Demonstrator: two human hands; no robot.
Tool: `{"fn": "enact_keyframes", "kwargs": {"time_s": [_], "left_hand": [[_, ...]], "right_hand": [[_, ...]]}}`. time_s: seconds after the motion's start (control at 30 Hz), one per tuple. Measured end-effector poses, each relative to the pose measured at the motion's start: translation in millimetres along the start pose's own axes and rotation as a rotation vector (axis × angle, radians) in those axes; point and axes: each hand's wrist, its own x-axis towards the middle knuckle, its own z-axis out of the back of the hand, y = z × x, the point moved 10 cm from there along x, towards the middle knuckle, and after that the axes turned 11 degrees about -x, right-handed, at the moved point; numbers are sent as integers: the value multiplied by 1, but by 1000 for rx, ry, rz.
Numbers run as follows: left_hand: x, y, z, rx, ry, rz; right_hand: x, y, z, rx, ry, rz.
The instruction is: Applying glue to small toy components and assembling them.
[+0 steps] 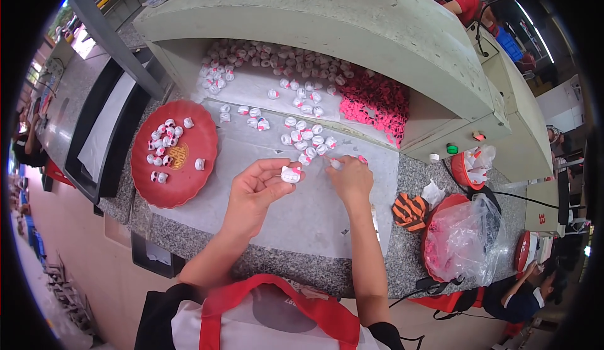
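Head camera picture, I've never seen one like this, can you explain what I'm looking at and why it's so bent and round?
It comes from a wide fisheye camera worn on a person's head, looking down, so straight edges curve. No machine: two bare hands work at a speckled grey stone bench. The left hand holds a small white and pink plastic figure. The right hand pinches a tiny pink piece. More small white figures lie on a pale sheet, some on a round red plastic tray, beside a heap of pink pieces.
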Motion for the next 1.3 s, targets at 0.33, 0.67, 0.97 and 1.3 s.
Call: {"fn": "enact_keyframes", "kwargs": {"time_s": [0.33, 0.67, 0.97, 1.3], "left_hand": [[-4, -8, 2, -18, -48, -39], [-9, 4, -13, 67, -2, -56], [-19, -6, -43, 141, 161, -199], [-21, -4, -52, 10, 214, -106]], "right_hand": [[-20, -5, 3, 153, -260, 33], [-82, 18, 67, 961, -90, 155], [-106, 33, 95, 942, -155, 212], [-107, 23, 83, 1084, -144, 171]]}}
